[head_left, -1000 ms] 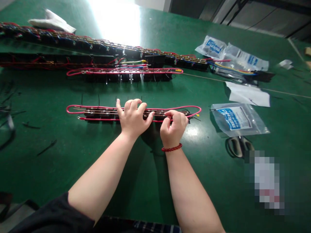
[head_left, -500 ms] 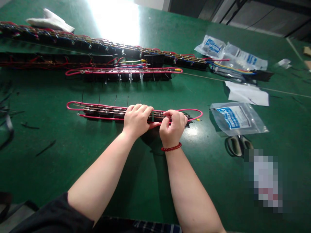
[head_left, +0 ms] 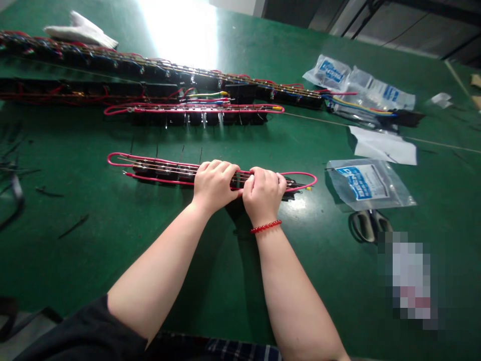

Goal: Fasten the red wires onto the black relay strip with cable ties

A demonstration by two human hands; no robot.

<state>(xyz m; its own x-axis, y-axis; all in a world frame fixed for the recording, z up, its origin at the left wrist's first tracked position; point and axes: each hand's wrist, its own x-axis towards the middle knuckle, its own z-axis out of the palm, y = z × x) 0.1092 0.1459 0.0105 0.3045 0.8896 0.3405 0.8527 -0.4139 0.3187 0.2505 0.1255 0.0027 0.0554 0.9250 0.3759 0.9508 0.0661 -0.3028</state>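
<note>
A long strip of black relay blocks with a pink wire loop point(head_left: 158, 169) lies across the green table point(head_left: 112, 240) in front of me. My left hand point(head_left: 214, 183) is curled over the strip's middle, fingers wrapped round it. Close beside it on the right, my right hand point(head_left: 263, 193), with a red bead bracelet at the wrist, is also closed on the strip and its pink wire. The two hands almost touch. The strip's right end with a yellow wire tip point(head_left: 307, 188) sticks out past my right hand.
More wired relay strips point(head_left: 195, 113) lie in rows farther back. A white glove point(head_left: 80, 32) is at the far left. Clear bags with blue labels point(head_left: 368, 183) and white paper point(head_left: 383, 145) lie right, with scissors point(head_left: 370, 225) below. Black cable-tie offcuts point(head_left: 71, 228) litter the left.
My left hand went from fingers raised to curled down on the strip. My right hand slid left until it sits against the left hand. The strip shifted slightly.
</note>
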